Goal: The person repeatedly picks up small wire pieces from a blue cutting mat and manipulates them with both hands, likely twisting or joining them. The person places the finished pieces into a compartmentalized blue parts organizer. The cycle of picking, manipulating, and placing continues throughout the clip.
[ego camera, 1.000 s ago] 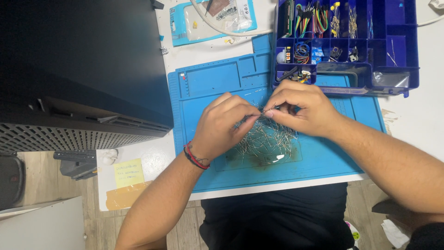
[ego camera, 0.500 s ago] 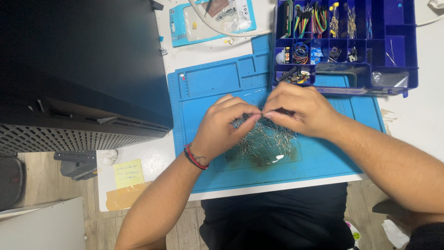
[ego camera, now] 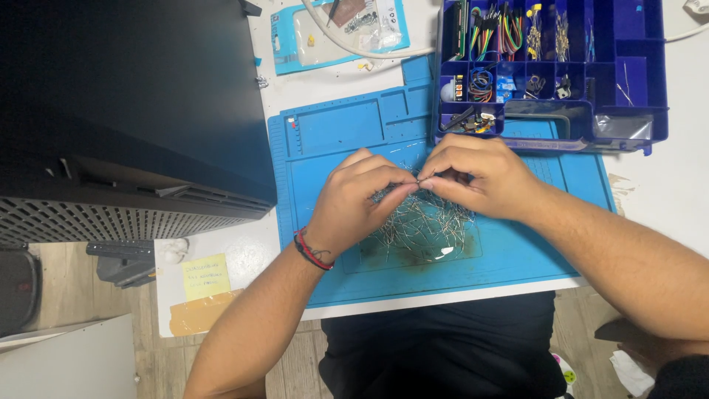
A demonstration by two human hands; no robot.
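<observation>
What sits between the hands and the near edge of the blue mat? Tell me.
In the head view, a loose pile of thin wire parts lies on the blue mat, just below the left hand and right hand.

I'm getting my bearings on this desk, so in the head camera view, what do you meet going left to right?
Black computer case → yellow sticky note → left hand → pile of thin metal wire parts → right hand → bare white tabletop.
</observation>
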